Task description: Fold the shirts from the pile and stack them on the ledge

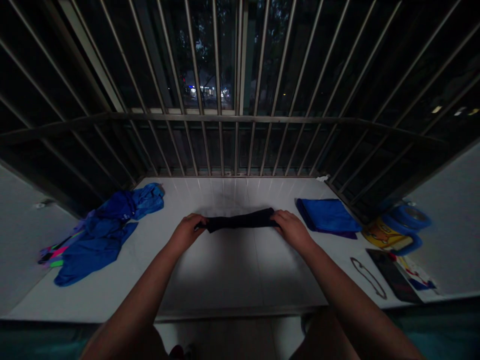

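A dark piece of cloth (pixel 240 220), perhaps a garment, stretches in a narrow band between my two hands over the white tiled ledge (pixel 225 275). My left hand (pixel 189 231) is closed on its left end, and my right hand (pixel 290 227) grips the right end. The cloth's exact kind cannot be made out in the dim light. To the right of my right hand lies a folded stack of blue cloth (pixel 328 215). Crumpled blue garments (pixel 101 230) are heaped at the left, with pink and green patches at their near end.
Metal window bars (pixel 236 119) close off the back. At the right are a yellow and blue container (pixel 390 235), a string of beads (pixel 367 277) and a dark flat slab (pixel 392 275). White side walls bound both ends; the ledge's front edge (pixel 240 313) is near me.
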The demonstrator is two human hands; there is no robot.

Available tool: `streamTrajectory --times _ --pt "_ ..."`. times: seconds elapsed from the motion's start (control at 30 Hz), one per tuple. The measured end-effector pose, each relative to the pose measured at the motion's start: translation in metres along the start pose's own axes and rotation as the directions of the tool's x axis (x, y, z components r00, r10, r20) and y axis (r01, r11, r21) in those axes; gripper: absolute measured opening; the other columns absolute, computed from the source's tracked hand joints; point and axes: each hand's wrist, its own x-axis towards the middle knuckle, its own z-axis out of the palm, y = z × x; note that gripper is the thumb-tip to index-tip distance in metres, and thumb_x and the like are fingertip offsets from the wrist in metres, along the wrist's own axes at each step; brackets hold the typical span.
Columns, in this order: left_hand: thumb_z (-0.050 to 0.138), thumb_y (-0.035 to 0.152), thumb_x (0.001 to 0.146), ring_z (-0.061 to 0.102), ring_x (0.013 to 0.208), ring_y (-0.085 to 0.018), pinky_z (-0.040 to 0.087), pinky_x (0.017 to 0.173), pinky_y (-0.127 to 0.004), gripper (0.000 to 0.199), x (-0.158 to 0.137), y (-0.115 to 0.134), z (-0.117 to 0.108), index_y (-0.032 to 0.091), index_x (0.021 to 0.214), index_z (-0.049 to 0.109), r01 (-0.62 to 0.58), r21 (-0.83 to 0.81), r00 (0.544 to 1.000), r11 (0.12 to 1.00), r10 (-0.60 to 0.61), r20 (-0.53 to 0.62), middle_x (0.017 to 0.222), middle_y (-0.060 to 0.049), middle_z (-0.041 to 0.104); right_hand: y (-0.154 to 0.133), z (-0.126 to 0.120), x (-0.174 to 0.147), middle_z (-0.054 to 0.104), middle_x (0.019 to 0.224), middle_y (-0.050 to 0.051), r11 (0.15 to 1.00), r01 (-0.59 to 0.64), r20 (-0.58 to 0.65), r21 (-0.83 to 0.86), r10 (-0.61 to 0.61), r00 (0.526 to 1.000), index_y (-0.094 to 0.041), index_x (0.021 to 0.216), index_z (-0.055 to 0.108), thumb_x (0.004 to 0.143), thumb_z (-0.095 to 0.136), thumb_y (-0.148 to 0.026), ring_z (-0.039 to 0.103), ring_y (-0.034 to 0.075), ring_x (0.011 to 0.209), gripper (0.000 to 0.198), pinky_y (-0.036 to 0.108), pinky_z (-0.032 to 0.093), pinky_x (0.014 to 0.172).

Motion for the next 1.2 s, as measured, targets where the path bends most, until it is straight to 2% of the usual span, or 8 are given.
streamTrajectory --times 0.23,0.43,0.57,0.67,0.8,0.97,1.07,1.2 --pt "0.057 0.007 0.094 0.074 0.13 -0.031 0.057 0.108 -0.051 0.034 -0.147 0.002 0.065 0.027 0.108 0.081 -0.158 0.29 0.971 0.944 0.095 0.219 0.144 -0.008 0.079 -0.04 0.071 -0.134 0.08 0.126 0.008 0.989 -0.012 0.174 -0.145 0.038 0.984 -0.028 0.128 0.079 0.099 0.061 -0.008 0.071 0.027 0.114 0.04 0.04 0.052 0.1" --pt "0.048 0.008 0.099 0.076 0.131 -0.029 0.06 0.111 -0.051 0.042 -0.198 0.007 0.077 0.026 0.118 0.08 -0.111 0.233 0.99 0.966 0.087 0.111 0.145 -0.011 0.078 -0.059 0.076 -0.163 0.076 0.136 0.011 0.963 -0.267 0.137 -0.031 0.269 0.953 -0.024 0.134 0.076 0.1 0.052 -0.011 0.067 0.029 0.127 0.043 0.042 0.051 0.112" --pt "0.053 0.03 0.107 0.079 0.118 -0.028 0.064 0.105 -0.047 0.028 -0.197 0.023 0.073 0.027 0.121 0.077 0.084 0.089 0.992 0.992 -0.075 -0.098 0.128 -0.01 0.083 -0.081 0.063 -0.142 0.073 0.131 0.018 0.829 -0.556 0.018 -0.059 0.558 0.83 -0.017 0.133 0.071 0.112 0.047 -0.033 0.07 0.031 0.115 0.037 0.043 0.055 0.102" --pt "0.053 0.044 0.108 0.08 0.111 -0.03 0.064 0.103 -0.048 0.032 -0.172 0.029 0.069 0.024 0.123 0.074 0.304 0.011 0.918 0.953 -0.29 -0.27 0.119 -0.012 0.083 -0.103 0.059 -0.118 0.072 0.131 0.019 0.788 -0.606 0.0 -0.111 0.609 0.793 -0.016 0.133 0.069 0.114 0.048 -0.045 0.069 0.033 0.115 0.04 0.041 0.054 0.096" --pt "0.064 0.049 0.1 0.079 0.102 -0.032 0.063 0.099 -0.049 0.046 -0.116 0.025 0.063 0.017 0.132 0.069 0.461 -0.058 0.856 0.886 -0.461 -0.235 0.115 -0.015 0.082 -0.12 0.066 -0.091 0.074 0.132 0.019 0.755 -0.635 0.097 -0.16 0.653 0.752 -0.015 0.141 0.063 0.112 0.058 -0.048 0.072 0.031 0.115 0.044 0.037 0.053 0.091" --pt "0.069 0.034 0.094 0.078 0.084 -0.024 0.062 0.087 -0.038 0.04 -0.069 0.024 0.065 0.022 0.132 0.068 0.445 -0.104 0.885 0.89 -0.454 -0.103 0.09 -0.002 0.078 -0.108 0.073 -0.083 0.079 0.124 0.015 0.774 -0.633 0.089 0.003 0.63 0.771 -0.018 0.13 0.068 0.112 0.054 -0.028 0.076 0.026 0.11 0.026 0.034 0.054 0.093" --pt "0.063 0.042 0.1 0.079 0.091 -0.022 0.063 0.088 -0.036 0.04 -0.072 0.026 0.073 0.025 0.137 0.065 0.369 -0.188 0.92 0.91 -0.386 -0.063 0.098 -0.002 0.08 -0.093 0.07 -0.09 0.078 0.121 0.014 0.806 -0.587 -0.032 0.078 0.591 0.806 -0.02 0.124 0.07 0.113 0.046 -0.025 0.076 0.025 0.107 0.027 0.035 0.054 0.093" --pt "0.052 0.044 0.107 0.08 0.114 -0.027 0.063 0.101 -0.044 0.045 -0.098 0.02 0.086 0.021 0.144 0.061 0.289 -0.209 0.951 0.934 -0.305 -0.047 0.121 -0.011 0.081 -0.083 0.072 -0.103 0.077 0.117 0.015 0.79 -0.609 -0.017 -0.071 0.609 0.793 -0.021 0.126 0.07 0.11 0.053 -0.027 0.075 0.027 0.1 0.024 0.035 0.053 0.08"
